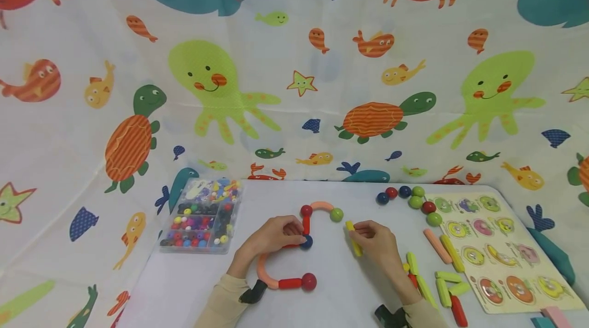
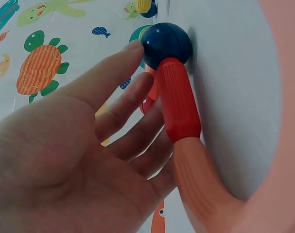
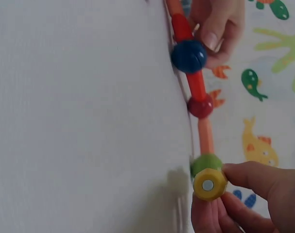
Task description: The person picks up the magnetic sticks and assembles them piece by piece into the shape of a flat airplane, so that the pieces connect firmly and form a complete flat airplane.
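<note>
my left hand (image 1: pixel 271 238) rests with relaxed fingers on the dark blue ball (image 1: pixel 306 241) in the smooth plastic chain at table centre. my right hand (image 1: pixel 377 243) pinches a yellow stick (image 1: pixel 353 238) at 3 o'clock of it; only the right wrist view shows its metal end. six loose balls (image 1: pixel 407 198) lie at 1 o'clock.

Left hand (image 2: pixel 64 160) with straight fingers (image 2: pixel 115 73) against the dark blue ball (image 2: pixel 165 43), red rod (image 2: pixel 179 99) joined to the ball, curved orange rod (image 2: pixel 200 189) continuing from it, white tabletop (image 2: pixel 234 97) beneath, sea-creature cloth (image 2: pixel 50 39) beyond the ball
</note>
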`<state>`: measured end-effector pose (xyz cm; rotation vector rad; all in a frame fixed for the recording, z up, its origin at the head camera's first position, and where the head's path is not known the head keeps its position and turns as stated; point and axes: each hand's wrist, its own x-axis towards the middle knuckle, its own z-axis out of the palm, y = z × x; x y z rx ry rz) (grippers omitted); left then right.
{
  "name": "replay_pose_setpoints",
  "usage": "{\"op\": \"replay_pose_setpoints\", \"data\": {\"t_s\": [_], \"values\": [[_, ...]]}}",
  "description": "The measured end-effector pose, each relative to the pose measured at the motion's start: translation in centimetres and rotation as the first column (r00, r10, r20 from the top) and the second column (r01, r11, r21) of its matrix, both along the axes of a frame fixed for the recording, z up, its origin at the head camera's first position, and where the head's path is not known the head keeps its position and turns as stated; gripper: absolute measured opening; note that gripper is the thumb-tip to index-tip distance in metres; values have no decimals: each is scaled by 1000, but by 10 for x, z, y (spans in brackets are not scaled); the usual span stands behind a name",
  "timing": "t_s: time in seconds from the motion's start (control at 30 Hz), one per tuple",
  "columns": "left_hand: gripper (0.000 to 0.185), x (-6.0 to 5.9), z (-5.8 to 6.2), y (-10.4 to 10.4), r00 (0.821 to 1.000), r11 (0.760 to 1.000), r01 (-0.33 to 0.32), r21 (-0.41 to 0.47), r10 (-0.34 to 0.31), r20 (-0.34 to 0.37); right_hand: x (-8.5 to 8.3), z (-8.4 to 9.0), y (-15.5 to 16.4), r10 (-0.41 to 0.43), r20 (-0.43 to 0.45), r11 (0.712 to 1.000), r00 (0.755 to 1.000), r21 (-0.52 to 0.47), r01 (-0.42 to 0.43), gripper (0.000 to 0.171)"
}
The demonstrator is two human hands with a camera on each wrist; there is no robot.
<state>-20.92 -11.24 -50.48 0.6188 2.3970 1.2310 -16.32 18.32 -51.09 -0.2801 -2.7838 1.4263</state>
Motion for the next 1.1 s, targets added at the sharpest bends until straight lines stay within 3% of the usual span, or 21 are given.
{"op": "replay_pose_setpoints", "data": {"t_s": [0.4,1.1], "values": [[16,0,1,2,1000,1000,16,-17,-16,-10,-7,-9,-23,-63,6,997,998,-32,63,25],[21,0,1,0,999,999,49,0,-49,-12,-12,-7,-40,-66,-37,998,997,-19,65,23]]}}
